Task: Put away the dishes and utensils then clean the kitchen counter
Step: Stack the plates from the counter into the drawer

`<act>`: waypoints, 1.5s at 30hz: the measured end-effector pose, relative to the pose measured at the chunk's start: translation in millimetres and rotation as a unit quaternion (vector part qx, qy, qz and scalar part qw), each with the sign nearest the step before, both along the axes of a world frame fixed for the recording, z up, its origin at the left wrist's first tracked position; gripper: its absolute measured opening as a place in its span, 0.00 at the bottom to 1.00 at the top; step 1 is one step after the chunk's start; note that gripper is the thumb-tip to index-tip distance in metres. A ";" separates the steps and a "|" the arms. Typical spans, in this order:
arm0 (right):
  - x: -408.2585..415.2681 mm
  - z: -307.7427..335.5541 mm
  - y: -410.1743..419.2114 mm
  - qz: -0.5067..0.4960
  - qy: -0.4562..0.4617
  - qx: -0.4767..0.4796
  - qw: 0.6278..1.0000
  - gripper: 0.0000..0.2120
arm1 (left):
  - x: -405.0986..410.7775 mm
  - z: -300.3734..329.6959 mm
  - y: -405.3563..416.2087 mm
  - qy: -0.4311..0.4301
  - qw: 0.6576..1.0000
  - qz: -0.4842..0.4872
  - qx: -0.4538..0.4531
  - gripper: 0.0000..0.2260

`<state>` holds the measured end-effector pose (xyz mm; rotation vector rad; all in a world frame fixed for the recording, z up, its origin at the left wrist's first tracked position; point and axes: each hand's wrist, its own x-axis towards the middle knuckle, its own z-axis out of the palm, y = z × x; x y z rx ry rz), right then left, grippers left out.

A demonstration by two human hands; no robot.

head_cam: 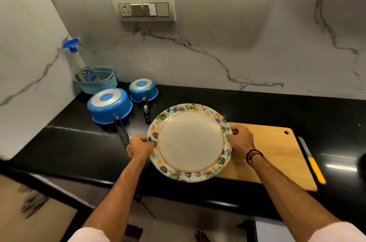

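Hold the round floral-rimmed plate [190, 142] level at frame centre, over the glossy black tabletop [65, 142] edge and the pale wooden cutting board [277, 154]. The left hand [139, 147] and right hand [240, 139] grip opposite rims, fingers curled around the edge. It looks like two stacked plates; keep pressure even so they cannot slide. The surface is smooth and probably slippery. Two inverted blue saucepans [110, 106] and a yellow-handled knife [315, 164] remain.

Dim, soft indoor light; glare streaks on the black counter [336, 164], edges bent and slightly blurred.
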<state>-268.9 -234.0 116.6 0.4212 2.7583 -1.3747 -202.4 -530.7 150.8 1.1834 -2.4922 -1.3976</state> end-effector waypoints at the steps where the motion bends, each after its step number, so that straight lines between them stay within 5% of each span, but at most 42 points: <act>1: 21.3 -0.2 -0.5 -0.005 0.003 0.004 1.000 0.13 | 20.7 -0.5 -0.5 0.005 1.000 -0.005 -0.004 0.07; 16: 294.5 -13.0 82.3 -0.110 -0.022 -0.022 0.993 0.11 | 231.2 -25.9 68.0 0.014 0.995 -0.091 0.028 0.04; 27: 440.1 -53.5 259.7 -0.200 -0.052 -0.046 0.977 0.10 | 324.3 -68.5 252.2 -0.032 0.984 -0.168 0.042 0.04; 45: 473.1 -114.3 457.0 -0.219 -0.135 -0.091 0.962 0.11 | 356.8 -160.8 411.1 -0.125 0.979 -0.087 0.136 0.08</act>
